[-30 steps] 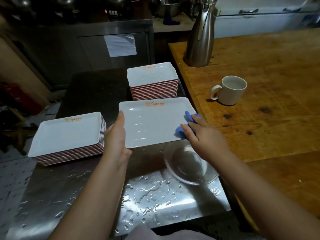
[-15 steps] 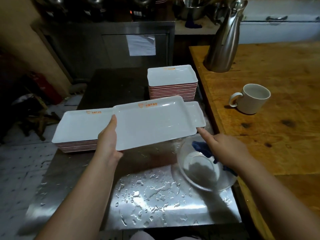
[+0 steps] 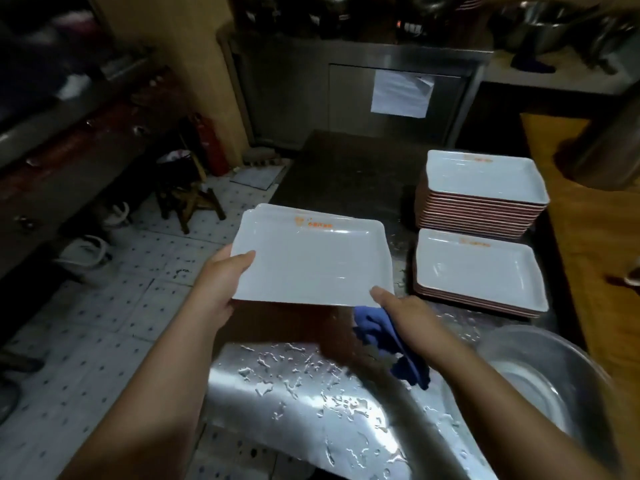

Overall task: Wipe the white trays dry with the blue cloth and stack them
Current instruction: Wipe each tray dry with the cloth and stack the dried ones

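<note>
My left hand [image 3: 221,282] grips the left edge of a white tray [image 3: 311,261], thumb on top, and holds it level above the steel table. Under its far left corner the rim of another tray peeks out. My right hand [image 3: 405,313] holds the blue cloth [image 3: 384,337], which hangs below the palm, and its thumb touches the tray's near right corner. A tall stack of white trays [image 3: 485,181] stands at the back right. A low stack [image 3: 481,271] lies just in front of it.
The wet steel table [image 3: 311,393] is dotted with drops. A metal bowl [image 3: 540,368] sits at its right front. A wooden counter [image 3: 588,271] runs along the right, with a steel jug [image 3: 609,150] on it. Tiled floor, a stool and a fire extinguisher lie to the left.
My left hand has lifted the tray off the low stack and carried it leftward. My right hand with the cloth has come off the tray's surface to its corner. The view has swung left.
</note>
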